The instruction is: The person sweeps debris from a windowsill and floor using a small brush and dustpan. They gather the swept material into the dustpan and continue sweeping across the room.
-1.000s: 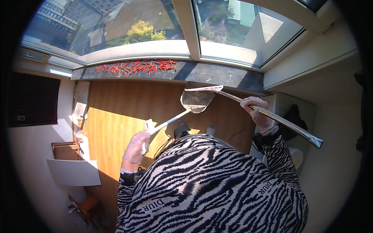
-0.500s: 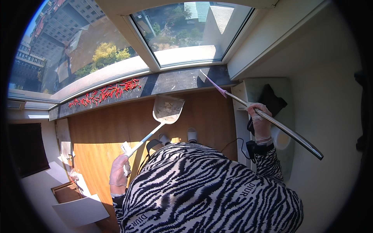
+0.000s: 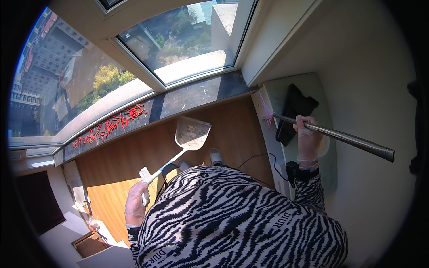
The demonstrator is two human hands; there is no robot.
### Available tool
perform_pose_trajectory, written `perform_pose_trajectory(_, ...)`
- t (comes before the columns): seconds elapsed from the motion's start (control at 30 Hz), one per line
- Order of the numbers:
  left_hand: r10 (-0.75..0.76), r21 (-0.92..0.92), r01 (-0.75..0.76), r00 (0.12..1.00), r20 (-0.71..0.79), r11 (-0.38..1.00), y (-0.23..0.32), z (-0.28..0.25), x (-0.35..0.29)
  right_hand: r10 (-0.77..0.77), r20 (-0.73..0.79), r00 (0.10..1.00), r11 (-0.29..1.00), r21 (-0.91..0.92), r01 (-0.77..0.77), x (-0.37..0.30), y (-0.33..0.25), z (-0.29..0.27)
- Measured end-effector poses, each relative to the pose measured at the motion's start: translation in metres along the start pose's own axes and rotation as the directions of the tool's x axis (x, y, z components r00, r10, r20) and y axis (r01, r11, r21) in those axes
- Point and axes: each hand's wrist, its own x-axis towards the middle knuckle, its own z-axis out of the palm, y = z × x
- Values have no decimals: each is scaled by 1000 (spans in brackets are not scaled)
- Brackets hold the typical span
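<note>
My left hand [image 3: 135, 203], in a clear disposable glove, is closed round the handle of a white long-handled dustpan [image 3: 193, 133]. Its pan holds dusty, light-coloured debris and hangs over the wooden floor in front of me. On the right, my gloved right hand [image 3: 309, 145] grips the silver metal handle of a broom [image 3: 351, 137]. The broom's purple end [image 3: 268, 115] is beside the edge of the pale green surface and appears narrow, nearly edge-on. Both sets of fingers are wrapped round the handles.
Red chili peppers [image 3: 114, 126] lie spread along the dark windowsill [image 3: 187, 100] below the windows. A black object [image 3: 297, 109] rests on the pale green surface [image 3: 326, 178] at right. A dark cable [image 3: 259, 155] runs near it. White panels stand at lower left.
My right hand has swung the broom: its purple end has dropped toward the green surface's edge and its grip end moved right. The view has turned; the dustpan stays in my left hand.
</note>
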Motion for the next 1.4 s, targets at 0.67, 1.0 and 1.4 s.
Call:
perform_pose_trajectory(0.67,-30,416,-100,956,293,904,31,152,21,-309,41,950,873,-384,300,42,67,-44)
perform_pose_trajectory(1.0,-16,374,-143,920,392,916,35,173,25,-247,80,966,910,-323,259,59,105,-39)
perform_pose_trajectory(1.4,-35,372,-127,916,400,919,55,213,27,-272,316,909,903,-244,355,45,48,-66)
